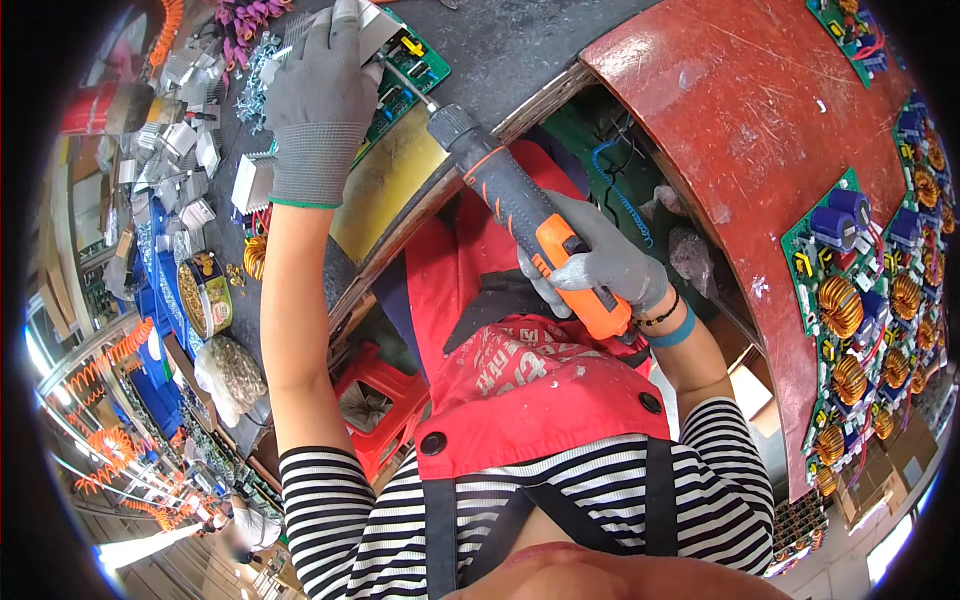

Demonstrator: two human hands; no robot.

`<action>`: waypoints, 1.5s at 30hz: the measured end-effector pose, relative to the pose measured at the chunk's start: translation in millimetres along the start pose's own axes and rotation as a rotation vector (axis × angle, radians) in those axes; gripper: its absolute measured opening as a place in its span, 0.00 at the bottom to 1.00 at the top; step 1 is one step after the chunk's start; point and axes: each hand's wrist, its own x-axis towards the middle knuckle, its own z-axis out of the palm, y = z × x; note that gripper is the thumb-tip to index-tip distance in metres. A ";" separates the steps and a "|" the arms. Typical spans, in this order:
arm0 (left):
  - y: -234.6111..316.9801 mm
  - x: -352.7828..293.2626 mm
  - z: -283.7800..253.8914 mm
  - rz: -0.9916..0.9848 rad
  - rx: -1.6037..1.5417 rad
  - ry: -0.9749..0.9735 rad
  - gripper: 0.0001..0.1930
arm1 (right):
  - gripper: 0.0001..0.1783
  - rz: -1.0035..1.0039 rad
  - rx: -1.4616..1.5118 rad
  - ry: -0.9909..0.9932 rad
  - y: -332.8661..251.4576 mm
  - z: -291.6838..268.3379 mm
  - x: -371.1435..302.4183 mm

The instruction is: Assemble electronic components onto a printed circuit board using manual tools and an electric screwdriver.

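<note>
head view: my left hand [318,105] presses flat, fingers together, on a metal heatsink [368,28] over the green circuit board [410,75] near the workbench [520,40] edge, steadying it; my right hand [600,265] is clamped around the orange electric screwdriver [520,205], bit angled into the board.

My dark bench [520,45] is carrying a green circuit board [405,75], loose screws [258,75], silver heat sinks [252,182] and a round tin [205,293]. Beside it, a red board [740,130] is holding rows of circuit boards with copper coils [845,300].
</note>
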 end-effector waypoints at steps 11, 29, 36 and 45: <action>1.2 -0.8 0.0 0.009 -0.028 0.037 0.32 | 0.33 0.017 0.007 0.023 -5.9 -1.7 -0.5; -1.9 -0.2 1.3 0.036 0.020 0.021 0.34 | 0.29 0.009 -0.092 0.072 -3.9 5.8 0.2; -0.8 0.3 3.1 0.026 0.021 0.020 0.33 | 0.29 0.034 -0.059 0.087 -10.7 9.0 -0.4; -3.3 0.7 4.0 0.065 -0.014 0.051 0.33 | 0.30 0.006 0.060 0.085 -6.0 12.2 3.4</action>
